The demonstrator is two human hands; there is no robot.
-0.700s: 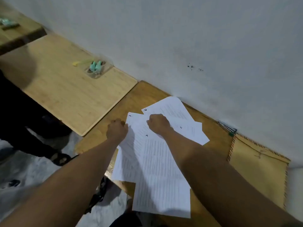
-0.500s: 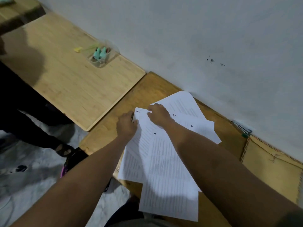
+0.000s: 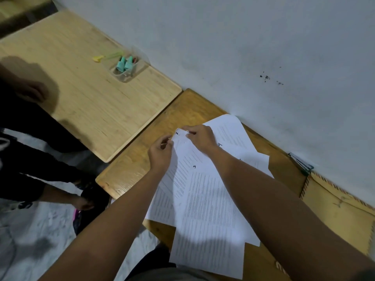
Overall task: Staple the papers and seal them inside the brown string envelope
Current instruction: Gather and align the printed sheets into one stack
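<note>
Several printed white papers (image 3: 205, 199) with handwritten numbers lie fanned out on a dark wooden desk (image 3: 140, 165). My left hand (image 3: 161, 154) pinches the left edge of a sheet near its top corner. My right hand (image 3: 199, 136) pinches the top corner of the sheet marked 1. The brown string envelope (image 3: 334, 207) lies flat at the right, against the wall. A green stapler (image 3: 302, 163) lies by the wall, between the papers and the envelope.
A lighter wooden desk (image 3: 81, 88) stands to the left with a clear holder of teal-capped markers (image 3: 124, 67) and a yellow-green pen (image 3: 106, 56). Another person in dark clothes (image 3: 24, 122) sits at far left. A white wall runs behind the desks.
Both hands moved from resting as fists on the papers to pinching the top corner of the sheets. The view shifted so the envelope sits farther right.
</note>
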